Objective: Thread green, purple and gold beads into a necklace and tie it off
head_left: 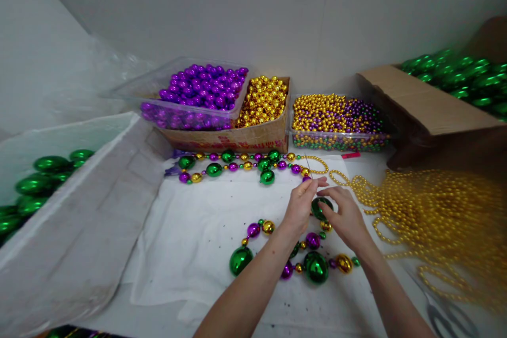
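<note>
My left hand point(301, 203) is closed in a pinch, and a thin needle-like line point(308, 162) rises from its fingertips. My right hand point(346, 216) curves its thumb and fingers about a large green bead point(317, 206), close beside the left fingertips. Below both hands, a strand of shiny green, purple and gold beads point(316, 267) winds over the white cloth point(190, 243); my left forearm hides part of it. Beyond the hands, two rows of similar beads point(214, 169) run across the cloth, with a green bead point(267, 177) hanging off them.
Purple balls fill a clear tub point(190, 109) beside a cardboard box point(222, 139) of gold ones. A clear bin point(340, 134) holds small mixed beads. Gold bead strings point(428, 216), scissors point(447, 314) and a red pen-like item point(351, 155) lie right. Green ornaments fill side boxes point(439, 103).
</note>
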A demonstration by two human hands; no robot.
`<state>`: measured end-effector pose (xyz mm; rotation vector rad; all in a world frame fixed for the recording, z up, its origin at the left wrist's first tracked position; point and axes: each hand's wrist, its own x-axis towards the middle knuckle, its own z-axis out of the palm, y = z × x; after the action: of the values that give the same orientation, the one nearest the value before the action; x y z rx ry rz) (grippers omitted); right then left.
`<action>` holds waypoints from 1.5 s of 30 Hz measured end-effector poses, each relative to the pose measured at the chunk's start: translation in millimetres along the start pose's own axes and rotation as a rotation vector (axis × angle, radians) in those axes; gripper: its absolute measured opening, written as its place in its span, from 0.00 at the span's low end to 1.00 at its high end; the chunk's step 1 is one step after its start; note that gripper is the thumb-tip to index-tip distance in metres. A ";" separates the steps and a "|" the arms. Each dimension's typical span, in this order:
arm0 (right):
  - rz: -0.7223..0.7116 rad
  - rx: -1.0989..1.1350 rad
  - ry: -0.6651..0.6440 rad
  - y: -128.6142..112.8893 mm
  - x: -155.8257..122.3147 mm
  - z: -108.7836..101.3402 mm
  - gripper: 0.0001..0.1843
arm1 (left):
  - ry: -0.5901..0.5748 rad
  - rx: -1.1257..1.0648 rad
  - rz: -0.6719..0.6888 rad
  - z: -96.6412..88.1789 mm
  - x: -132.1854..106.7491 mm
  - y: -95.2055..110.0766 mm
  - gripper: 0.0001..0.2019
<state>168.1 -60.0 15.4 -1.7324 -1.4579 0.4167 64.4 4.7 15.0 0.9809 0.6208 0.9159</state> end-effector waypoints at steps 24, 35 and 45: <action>0.369 0.946 0.207 -16.3 4.6 -42.3 0.14 | -0.338 0.117 -0.204 -17.5 -2.8 23.9 0.32; 0.224 1.225 0.110 -82.3 -1.4 -95.3 0.06 | -0.636 0.704 -0.201 -22.5 -31.5 -29.4 0.44; 0.152 1.299 0.403 -53.2 -12.3 -132.3 0.05 | -0.879 1.468 -0.245 -47.1 -48.6 11.2 0.18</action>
<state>222.0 -120.3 133.5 -0.7641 -0.4779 0.7992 -0.8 -14.8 6.5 2.3322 0.5599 -0.4264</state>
